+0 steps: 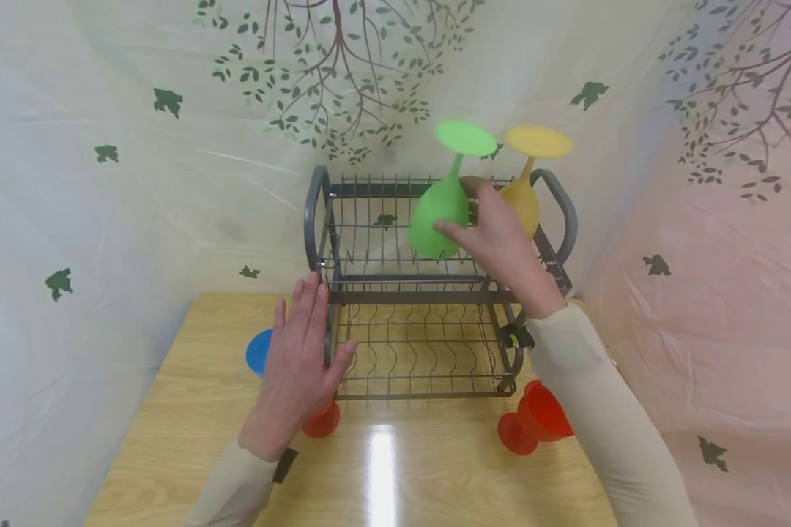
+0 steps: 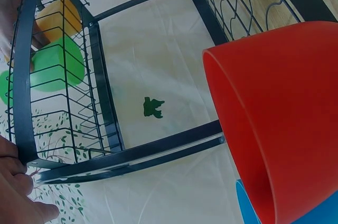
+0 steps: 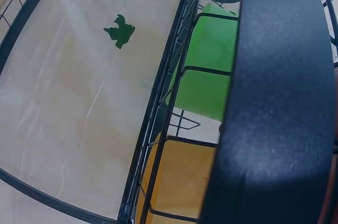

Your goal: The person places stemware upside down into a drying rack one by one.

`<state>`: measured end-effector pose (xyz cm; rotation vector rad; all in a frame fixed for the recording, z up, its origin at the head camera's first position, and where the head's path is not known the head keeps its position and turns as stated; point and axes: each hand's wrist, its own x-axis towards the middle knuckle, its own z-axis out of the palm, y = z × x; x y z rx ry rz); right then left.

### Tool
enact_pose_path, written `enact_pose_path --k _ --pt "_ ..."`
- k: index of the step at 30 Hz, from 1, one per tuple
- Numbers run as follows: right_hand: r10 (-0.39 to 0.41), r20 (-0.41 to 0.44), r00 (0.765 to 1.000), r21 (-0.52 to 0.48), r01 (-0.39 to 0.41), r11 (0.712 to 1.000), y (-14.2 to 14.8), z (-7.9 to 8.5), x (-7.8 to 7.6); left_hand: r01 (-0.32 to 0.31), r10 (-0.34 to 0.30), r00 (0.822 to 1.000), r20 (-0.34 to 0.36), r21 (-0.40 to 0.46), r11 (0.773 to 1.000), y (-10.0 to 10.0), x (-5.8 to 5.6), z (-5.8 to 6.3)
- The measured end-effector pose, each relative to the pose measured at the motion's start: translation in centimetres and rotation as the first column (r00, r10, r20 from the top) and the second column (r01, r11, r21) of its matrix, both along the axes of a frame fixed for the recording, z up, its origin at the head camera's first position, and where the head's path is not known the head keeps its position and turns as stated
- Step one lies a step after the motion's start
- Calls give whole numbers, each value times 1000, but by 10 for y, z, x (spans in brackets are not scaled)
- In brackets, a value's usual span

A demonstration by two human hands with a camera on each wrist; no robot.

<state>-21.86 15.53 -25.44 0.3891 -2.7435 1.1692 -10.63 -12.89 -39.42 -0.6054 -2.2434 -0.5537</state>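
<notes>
My right hand (image 1: 497, 234) grips the bowl of a green plastic goblet (image 1: 435, 219), thumb in front and fingers behind. The goblet is upside down in the upper tier of a dark metal dish rack (image 1: 409, 297), its foot up and its stem tilted right. Beside it, also inverted, a yellow goblet (image 1: 524, 205) stands at the tier's right end, partly hidden by the hand. At the upper tier's front left corner is my left hand (image 1: 296, 359), fingers straight, fingertips right at the frame. Through the wires in the right wrist view show the green bowl (image 3: 206, 65) and the yellow one (image 3: 179, 176).
A red goblet (image 1: 321, 421) lies partly hidden under my left hand, with a blue piece (image 1: 258, 353) left of it. Another red goblet (image 1: 543, 413) lies right of the rack, by my right sleeve. The rack's lower tier has wavy wires (image 1: 409, 348). A patterned sheet (image 1: 237, 183) hangs behind.
</notes>
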Motion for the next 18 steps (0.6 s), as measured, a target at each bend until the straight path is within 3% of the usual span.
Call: enact_pose_path --k 18 --pt "-16 1 1000 121 16 993 0 0 -3 -6 6 1000 -13 -1 1000 2 2 -2"
